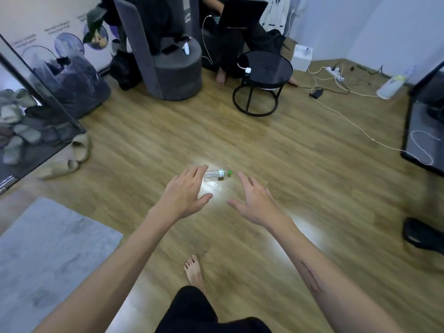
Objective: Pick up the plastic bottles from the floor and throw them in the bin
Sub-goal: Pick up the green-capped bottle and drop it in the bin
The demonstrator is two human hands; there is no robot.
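Observation:
A small clear plastic bottle (217, 174) with a green cap lies on its side on the wooden floor, in a bright patch of light. My left hand (186, 192) is stretched out with straight fingers, its fingertips just left of the bottle's base. My right hand (253, 198) is also spread open, a little to the right of and nearer than the bottle's cap. Neither hand holds anything. A large dark bin bag (77, 80) full of clear plastic stands at the far left.
A round black side table (264, 80) and a grey chair (168, 66) stand ahead, with a seated person behind. Cables (348, 116) trail over the floor at right. Slippers (69, 157) lie at left, a grey rug (48, 260) at lower left, a black shoe (422, 234) at right.

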